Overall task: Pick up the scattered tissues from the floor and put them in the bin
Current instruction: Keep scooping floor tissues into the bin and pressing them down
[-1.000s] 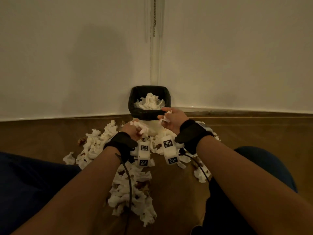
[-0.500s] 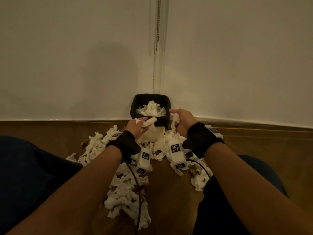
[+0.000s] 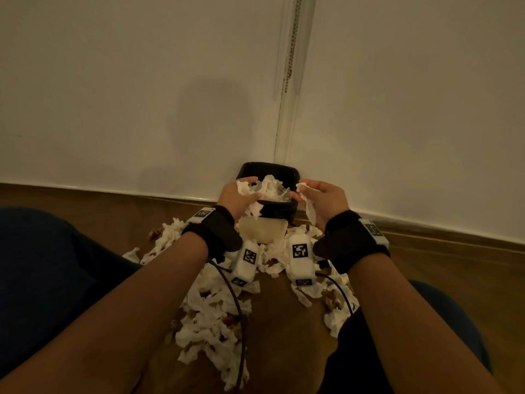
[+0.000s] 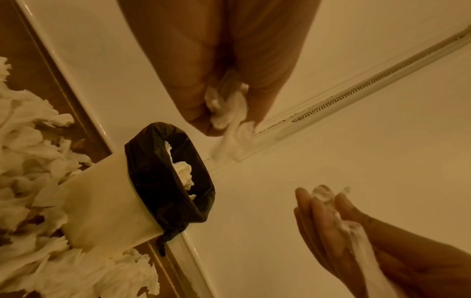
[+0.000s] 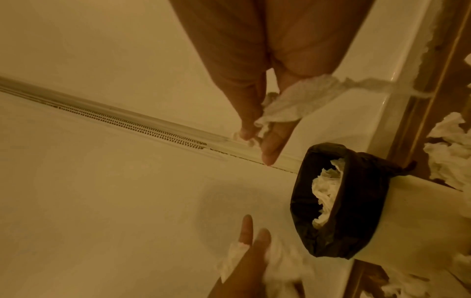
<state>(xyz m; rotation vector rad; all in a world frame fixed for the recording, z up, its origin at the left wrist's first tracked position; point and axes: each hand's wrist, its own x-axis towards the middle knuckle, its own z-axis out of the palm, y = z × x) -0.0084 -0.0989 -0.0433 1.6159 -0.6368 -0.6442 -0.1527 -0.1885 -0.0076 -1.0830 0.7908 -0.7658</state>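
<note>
Tissues (image 3: 210, 319), crumpled and ragged, lie strewn over the brown wooden floor (image 3: 284, 331) between the person's knees and around the bin's base. Farther on, the left hand (image 3: 237, 197) pinches a wad of tissue (image 3: 250, 204) and the right hand (image 3: 324, 200) pinches a long hanging strip (image 3: 309, 207), both at the rim of the bin (image 3: 267, 231). Only the wrist views show the cream bin body (image 4: 107, 203) beneath its black crinkled liner (image 5: 356, 201). Behind stands a pale smooth wall (image 3: 113, 95) with a beaded chain (image 3: 292, 46)
</note>
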